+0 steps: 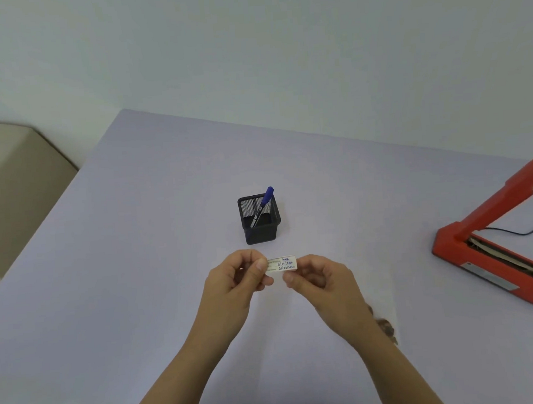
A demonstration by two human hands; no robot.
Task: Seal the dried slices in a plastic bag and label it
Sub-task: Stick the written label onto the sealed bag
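A small white label with blue handwriting is held above the table between both hands. My left hand pinches its left end with thumb and fingers. My right hand pinches its right end. Below them a clear plastic bag lies flat on the table, hard to make out. Brown dried slices show inside it near my right forearm, partly hidden by the arm.
A black mesh pen holder with a blue pen stands just beyond the hands. A red heat sealer with its arm raised sits at the right edge, its black cord trailing right. The table's left edge runs diagonally.
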